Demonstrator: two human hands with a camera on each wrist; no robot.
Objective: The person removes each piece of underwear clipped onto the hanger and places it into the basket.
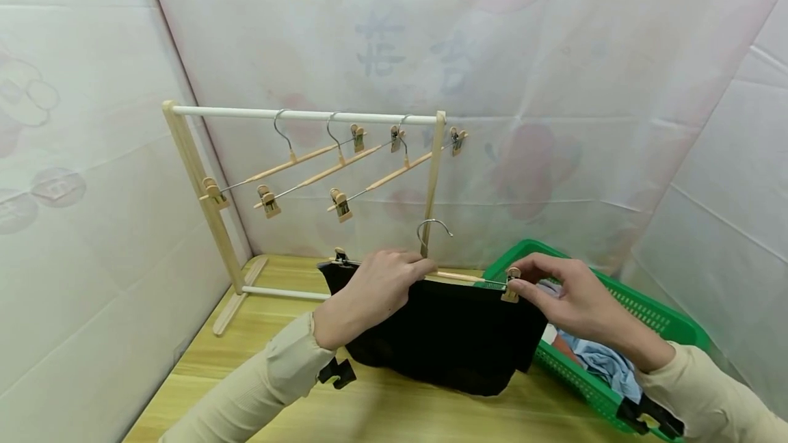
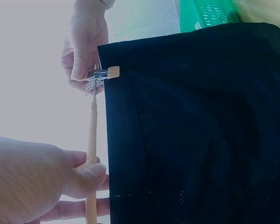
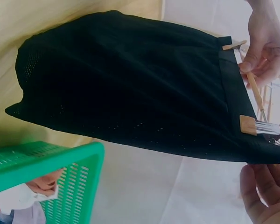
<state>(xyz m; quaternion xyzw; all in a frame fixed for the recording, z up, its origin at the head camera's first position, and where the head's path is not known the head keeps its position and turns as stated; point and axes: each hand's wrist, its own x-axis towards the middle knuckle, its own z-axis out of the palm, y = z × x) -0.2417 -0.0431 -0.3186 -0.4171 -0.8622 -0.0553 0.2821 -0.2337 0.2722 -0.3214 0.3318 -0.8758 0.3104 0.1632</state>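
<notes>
A black garment (image 1: 455,340), perhaps a skirt or shorts, hangs by its waistband from a wooden clip hanger (image 1: 458,276) with a metal hook. My left hand (image 1: 384,286) grips the hanger's bar near the middle; in the left wrist view the thumb (image 2: 94,173) lies over the wood. At the right end, my right hand (image 1: 569,296) pinches the hanger clip (image 1: 511,286) between thumb and fingers. That clip's wooden pad (image 3: 248,124) sits on the waistband in the right wrist view. The other clip (image 1: 340,257) holds the garment's left corner.
A wooden rack (image 1: 432,183) with a white rail (image 1: 234,112) stands at the back left, bearing three clip hangers (image 1: 341,163) without clothes. On the right, a green basket (image 1: 640,310) contains folded or crumpled clothes (image 1: 606,361). Curtain-like walls enclose the wood-patterned table (image 1: 185,374).
</notes>
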